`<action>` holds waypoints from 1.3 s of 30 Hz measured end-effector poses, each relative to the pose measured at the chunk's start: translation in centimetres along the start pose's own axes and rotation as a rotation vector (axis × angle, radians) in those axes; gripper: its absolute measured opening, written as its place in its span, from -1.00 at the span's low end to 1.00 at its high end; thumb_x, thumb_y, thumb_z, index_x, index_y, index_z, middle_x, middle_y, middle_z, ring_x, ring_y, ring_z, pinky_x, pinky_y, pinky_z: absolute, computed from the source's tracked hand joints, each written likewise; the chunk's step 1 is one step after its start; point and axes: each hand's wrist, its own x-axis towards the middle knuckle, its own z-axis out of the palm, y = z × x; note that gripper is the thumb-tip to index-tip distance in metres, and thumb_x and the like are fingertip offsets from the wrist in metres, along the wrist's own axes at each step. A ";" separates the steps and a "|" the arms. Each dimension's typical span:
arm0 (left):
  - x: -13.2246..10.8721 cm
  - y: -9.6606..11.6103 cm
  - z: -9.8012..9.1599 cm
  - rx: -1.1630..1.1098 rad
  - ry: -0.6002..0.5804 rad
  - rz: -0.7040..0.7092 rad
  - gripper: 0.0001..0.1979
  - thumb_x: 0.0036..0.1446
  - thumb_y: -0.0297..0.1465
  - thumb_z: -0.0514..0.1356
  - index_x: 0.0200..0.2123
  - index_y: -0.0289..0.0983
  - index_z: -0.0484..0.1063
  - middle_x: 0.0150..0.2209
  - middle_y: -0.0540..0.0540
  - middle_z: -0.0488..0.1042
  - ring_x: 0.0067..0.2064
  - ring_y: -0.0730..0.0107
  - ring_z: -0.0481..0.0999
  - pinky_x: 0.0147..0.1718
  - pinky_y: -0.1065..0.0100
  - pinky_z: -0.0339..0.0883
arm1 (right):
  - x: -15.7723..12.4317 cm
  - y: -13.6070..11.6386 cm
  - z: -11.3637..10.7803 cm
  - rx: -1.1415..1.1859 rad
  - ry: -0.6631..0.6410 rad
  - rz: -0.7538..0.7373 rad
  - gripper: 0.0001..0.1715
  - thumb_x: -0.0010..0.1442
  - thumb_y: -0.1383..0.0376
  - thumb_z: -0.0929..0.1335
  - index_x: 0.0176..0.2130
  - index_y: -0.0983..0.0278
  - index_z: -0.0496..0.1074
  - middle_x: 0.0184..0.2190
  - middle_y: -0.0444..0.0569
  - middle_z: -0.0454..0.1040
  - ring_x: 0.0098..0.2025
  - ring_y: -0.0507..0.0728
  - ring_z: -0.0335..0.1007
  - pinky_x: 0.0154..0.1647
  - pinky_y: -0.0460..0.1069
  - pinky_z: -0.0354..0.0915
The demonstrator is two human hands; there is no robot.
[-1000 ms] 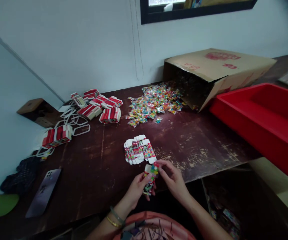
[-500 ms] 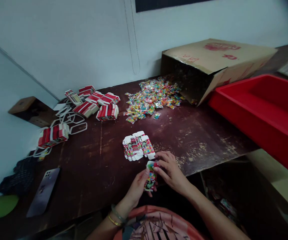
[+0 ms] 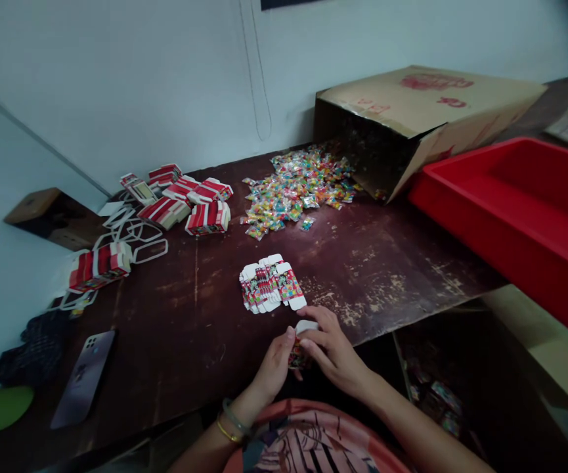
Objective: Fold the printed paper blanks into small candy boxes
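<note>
Close to my body, over the table's front edge, I hold a small printed carton (image 3: 299,355) with a white flap at its top. My left hand (image 3: 274,364) is closed around its left side, thumb along the edge. My right hand (image 3: 333,348) grips it from the right, fingers bent over the flap and upper part. Much of the carton is hidden by my fingers. Just beyond my hands, a fanned stack of flat printed cartons (image 3: 270,284) lies on the dark table (image 3: 205,341). Farther back is a heap of small wrapped candies (image 3: 298,190).
Bundled red-and-white cartons (image 3: 208,218) and white bands (image 3: 131,230) are at the back left. A phone (image 3: 84,378) lies near the left edge. A tipped cardboard box (image 3: 426,105) and a red tray (image 3: 510,210) stand right.
The red and colourful packet at the carton's top is out of sight, and a white flap shows there. My right fingers have moved in over the carton. The view has shifted slightly.
</note>
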 end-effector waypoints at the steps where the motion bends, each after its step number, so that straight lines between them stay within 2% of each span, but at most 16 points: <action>1: 0.1 0.0 0.0 -0.022 -0.018 -0.009 -0.28 0.12 0.20 0.02 -0.31 -0.40 0.51 -0.48 -0.10 0.47 -0.45 0.36 0.45 -0.62 0.43 0.34 | -0.3 0.1 0.2 0.112 0.065 0.066 -0.73 0.37 0.21 0.24 -0.16 0.13 0.52 0.13 0.00 0.34 0.16 0.20 0.24 0.22 0.20 0.13; 3: 0.2 0.1 -0.1 -0.071 -0.074 -0.037 -0.31 0.18 0.14 -0.02 -0.29 -0.41 0.50 -0.46 -0.14 0.49 -0.45 0.35 0.48 -0.63 0.44 0.31 | -0.6 0.4 0.3 0.385 0.161 0.288 -0.74 0.35 0.15 0.26 -0.08 0.14 0.49 0.01 0.01 0.40 -0.07 0.12 0.39 -0.05 0.06 0.33; 4: 0.3 0.1 -0.1 -0.088 -0.105 -0.048 -0.35 0.19 0.10 0.01 -0.27 -0.41 0.50 -0.46 -0.14 0.50 -0.45 0.35 0.48 -0.63 0.46 0.30 | -0.7 0.6 0.3 0.541 0.137 0.408 -0.74 0.31 0.13 0.31 -0.07 0.17 0.47 -0.11 -0.01 0.45 -0.23 0.07 0.42 -0.21 0.00 0.35; 6: 0.5 0.1 -0.2 -0.099 -0.139 -0.052 -0.46 0.14 0.02 0.14 -0.21 -0.39 0.49 -0.44 -0.11 0.51 -0.44 0.36 0.48 -0.63 0.48 0.28 | -0.7 0.8 0.2 0.860 -0.020 0.608 -0.69 0.18 0.14 0.43 -0.10 0.21 0.45 -0.34 -0.12 0.47 -0.46 -0.01 0.36 -0.43 -0.09 0.29; 9: 0.6 0.2 -0.3 -0.122 -0.161 -0.043 -0.51 0.08 -0.03 0.23 -0.15 -0.35 0.48 -0.41 -0.09 0.52 -0.41 0.35 0.49 -0.60 0.47 0.31 | -0.5 1.0 -0.5 1.184 -0.191 0.718 -0.57 0.02 0.21 0.53 -0.12 0.26 0.45 -0.35 -0.14 0.50 -0.47 -0.04 0.41 -0.37 -0.11 0.33; 12: 0.7 0.5 -0.3 -0.157 -0.186 -0.056 -0.38 0.17 0.09 0.05 -0.15 -0.38 0.50 -0.38 -0.15 0.53 -0.38 0.32 0.49 -0.55 0.42 0.35 | -0.2 1.1 -1.3 1.279 -0.218 0.741 -0.53 0.05 0.17 0.51 -0.08 0.31 0.47 -0.38 -0.11 0.52 -0.40 -0.02 0.47 -0.21 -0.07 0.39; 14: 0.6 0.8 -0.2 -0.136 -0.186 -0.060 -0.31 0.19 0.12 -0.02 -0.17 -0.40 0.52 -0.39 -0.18 0.53 -0.38 0.31 0.49 -0.55 0.42 0.34 | 0.0 1.2 -1.5 1.239 -0.201 0.775 -0.55 0.07 0.12 0.49 -0.10 0.32 0.49 -0.47 -0.14 0.49 -0.45 -0.04 0.45 -0.24 -0.07 0.40; 18: 0.6 1.1 0.0 -0.034 -0.146 -0.023 -0.42 0.09 0.03 0.17 -0.15 -0.39 0.53 -0.36 -0.15 0.52 -0.35 0.29 0.46 -0.55 0.41 0.33 | 0.5 1.2 -1.3 1.070 -0.189 0.781 -0.63 -0.02 0.15 0.52 -0.24 0.30 0.52 -0.46 -0.14 0.49 -0.56 -0.07 0.34 -0.39 -0.07 0.38; 20: 0.7 1.1 0.0 -0.026 -0.124 -0.040 -0.45 0.04 -0.03 0.23 -0.10 -0.37 0.52 -0.30 -0.16 0.53 -0.30 0.26 0.46 -0.52 0.39 0.35 | 0.8 0.7 -1.2 1.019 -0.182 0.746 -0.70 -0.03 0.20 0.53 -0.28 0.30 0.54 -0.41 -0.12 0.50 -0.50 -0.04 0.37 -0.38 -0.08 0.37; 24: 1.0 1.2 0.1 -0.094 -0.144 -0.085 -0.51 0.08 -0.07 0.16 -0.12 -0.35 0.53 -0.28 -0.17 0.55 -0.25 0.22 0.47 -0.47 0.36 0.38 | 1.3 -0.6 -1.9 0.642 -0.142 0.401 -0.77 0.20 0.19 0.42 -0.18 0.21 0.61 -0.18 -0.03 0.48 -0.12 0.07 0.42 -0.06 -0.03 0.33; 26: 1.2 1.4 0.2 -0.115 -0.155 -0.092 -0.53 0.10 -0.08 0.13 -0.15 -0.34 0.53 -0.30 -0.17 0.55 -0.24 0.21 0.47 -0.47 0.36 0.38 | 1.6 -0.9 -2.3 0.488 -0.145 0.291 -0.70 0.30 0.15 0.33 -0.10 0.19 0.60 -0.16 0.00 0.49 -0.09 0.09 0.42 -0.02 0.01 0.33; 28: 1.1 1.5 0.3 -0.132 -0.170 -0.088 -0.55 0.11 -0.10 0.15 -0.13 -0.33 0.52 -0.28 -0.17 0.55 -0.22 0.20 0.47 -0.45 0.36 0.38 | 1.8 -0.6 -2.7 0.488 -0.173 0.320 -0.68 0.28 0.11 0.35 -0.12 0.21 0.61 -0.19 0.02 0.51 -0.14 0.11 0.45 -0.10 0.00 0.37; 32: 0.6 1.5 0.1 -0.213 -0.288 -0.084 -0.52 0.09 -0.12 0.23 -0.01 -0.31 0.46 -0.16 -0.17 0.53 -0.16 0.20 0.48 -0.35 0.33 0.41 | 1.9 0.6 -3.2 0.583 -0.221 0.475 -0.61 0.18 0.02 0.40 -0.17 0.24 0.61 -0.21 0.00 0.51 -0.39 0.05 0.46 -0.44 -0.05 0.40; 33: 0.5 1.4 0.0 -0.223 -0.300 -0.093 -0.50 0.07 -0.15 0.27 0.02 -0.30 0.44 -0.15 -0.17 0.52 -0.16 0.21 0.48 -0.35 0.33 0.41 | 1.7 0.8 -3.2 0.573 -0.211 0.468 -0.61 0.20 0.02 0.40 -0.18 0.24 0.61 -0.21 0.00 0.52 -0.39 0.05 0.46 -0.43 -0.05 0.41; 37: 0.0 0.6 -0.3 -0.262 -0.294 -0.186 -0.48 0.08 -0.17 0.31 0.05 -0.32 0.39 -0.19 -0.19 0.52 -0.27 0.24 0.53 -0.45 0.35 0.38 | 0.5 1.1 -2.0 0.368 -0.144 0.199 -0.67 0.29 0.13 0.34 -0.03 0.15 0.58 -0.13 0.03 0.55 -0.11 0.13 0.47 -0.07 0.04 0.40; 39: 0.0 0.3 -0.1 -0.284 -0.322 -0.219 -0.47 0.10 -0.14 0.28 0.06 -0.32 0.38 -0.18 -0.21 0.51 -0.29 0.22 0.54 -0.48 0.33 0.38 | -0.2 0.9 -1.3 0.305 -0.108 0.155 -0.67 0.31 0.15 0.33 0.02 0.11 0.54 -0.10 0.03 0.57 -0.09 0.14 0.46 -0.03 0.07 0.38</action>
